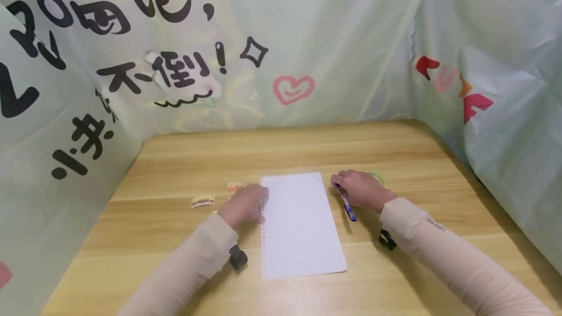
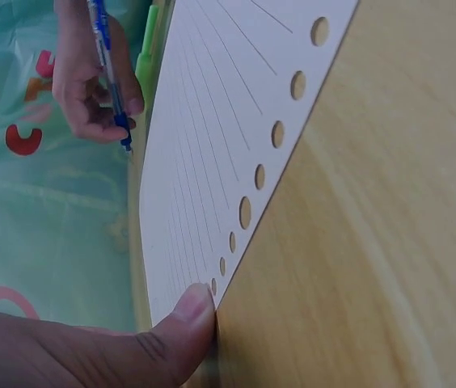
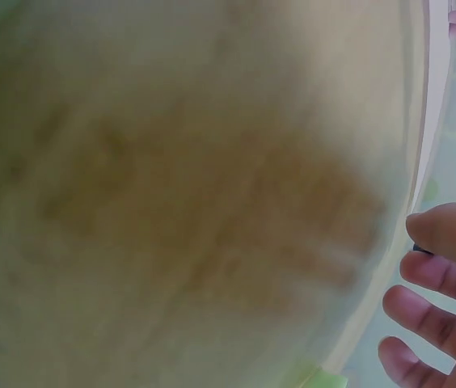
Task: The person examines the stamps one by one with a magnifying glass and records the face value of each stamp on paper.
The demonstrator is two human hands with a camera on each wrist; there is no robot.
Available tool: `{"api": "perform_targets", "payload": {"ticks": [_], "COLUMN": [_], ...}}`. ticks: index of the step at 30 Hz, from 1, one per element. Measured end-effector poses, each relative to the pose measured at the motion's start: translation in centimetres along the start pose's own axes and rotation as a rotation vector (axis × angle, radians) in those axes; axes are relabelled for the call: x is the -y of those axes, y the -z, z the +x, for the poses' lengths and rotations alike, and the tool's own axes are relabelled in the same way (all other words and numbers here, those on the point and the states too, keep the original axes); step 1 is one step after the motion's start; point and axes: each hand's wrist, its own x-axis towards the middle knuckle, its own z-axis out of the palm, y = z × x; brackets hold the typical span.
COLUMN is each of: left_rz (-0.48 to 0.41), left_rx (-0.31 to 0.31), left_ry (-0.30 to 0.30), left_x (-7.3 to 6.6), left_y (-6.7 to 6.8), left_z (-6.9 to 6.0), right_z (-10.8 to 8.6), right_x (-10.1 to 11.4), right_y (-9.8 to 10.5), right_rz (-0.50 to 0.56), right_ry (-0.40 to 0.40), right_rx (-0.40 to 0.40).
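Observation:
A white lined sheet of paper (image 1: 300,228) with punched holes along its left edge lies flat on the wooden table. My left hand (image 1: 246,204) rests at that holed edge; the left wrist view shows its thumb (image 2: 192,311) touching the paper by the holes. To the right of the sheet, my right hand (image 1: 362,189) pinches a blue pen (image 1: 347,204) between thumb and finger, its tip end close to the fingertips. In the right wrist view the right hand (image 3: 446,283) covers nearly all of the pen, and its other fingers are spread.
Small printed stickers or cards, a yellow-brown one (image 1: 203,201) and an orange one (image 1: 234,187), lie left of the paper. A light green object (image 1: 376,177) sits behind my right hand, mostly hidden. Printed cloth (image 1: 351,48) encloses the wooden table (image 1: 175,160) at the back and sides.

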Motion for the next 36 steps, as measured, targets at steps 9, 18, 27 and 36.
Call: {"api": "perform_targets", "payload": {"ticks": [9,18,27,36], "left_rz": [0.001,0.004,-0.029,-0.055], "left_rx": [0.012,0.008,0.008,0.036], "left_ry": [-0.002,-0.02,-0.032,-0.036], "left_x": [-0.5,-0.1,1.3,1.7], "left_y": [-0.2,-0.6,-0.6,-0.4], "left_z": [0.0,-0.3,-0.2,-0.4], "right_z": [-0.6,-0.7,-0.6,-0.9], "right_x": [-0.4,-0.3,-0.5,-0.9], "right_y": [-0.7,-1.4,-0.7,1.1], "right_rz": [-0.01,0.003,0.013,0.37], "right_ry": [0.021,0.031,0.038,-0.113], "right_rx": [-0.005,0.017,0.009,0.123]}}
